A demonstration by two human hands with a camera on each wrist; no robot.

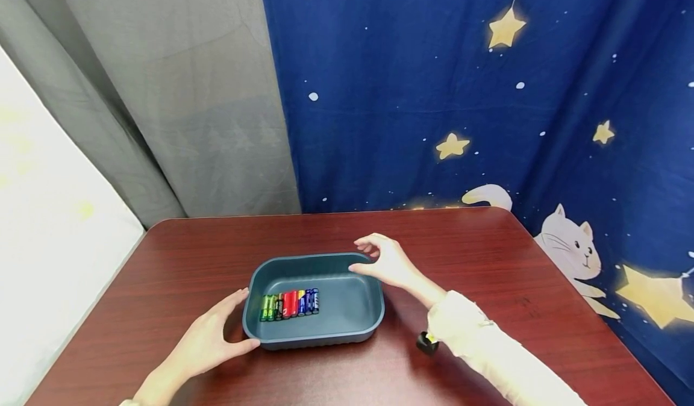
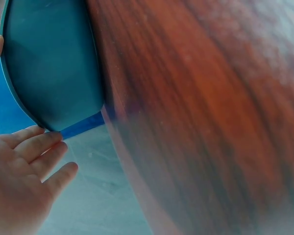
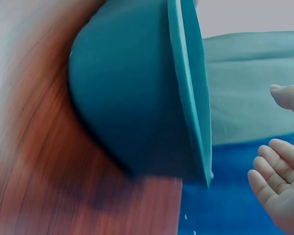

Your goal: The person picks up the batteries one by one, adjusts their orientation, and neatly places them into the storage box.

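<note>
A dark teal rectangular plastic bin [image 1: 347, 306] stands on the table in the head view. Inside, toward its left end, several batteries [image 1: 290, 304] lie side by side in a row, coloured green, black, red and blue. My left hand [image 1: 208, 338] is at the bin's left end, its thumb and fingers spread along the rim; the left wrist view shows straight fingertips right at the edge. Over the far right corner my right hand [image 1: 389, 263] hovers with fingers loosely bent and nothing in it. In the right wrist view a gap separates that hand from the bin's rim.
The reddish-brown wooden table [image 1: 466, 243] extends around the bin. Behind it hang a grey curtain [image 1: 200, 93] and a blue one [image 1: 390, 93] with stars and a white cat. A small black object [image 1: 427, 343] shows under the right sleeve's cuff.
</note>
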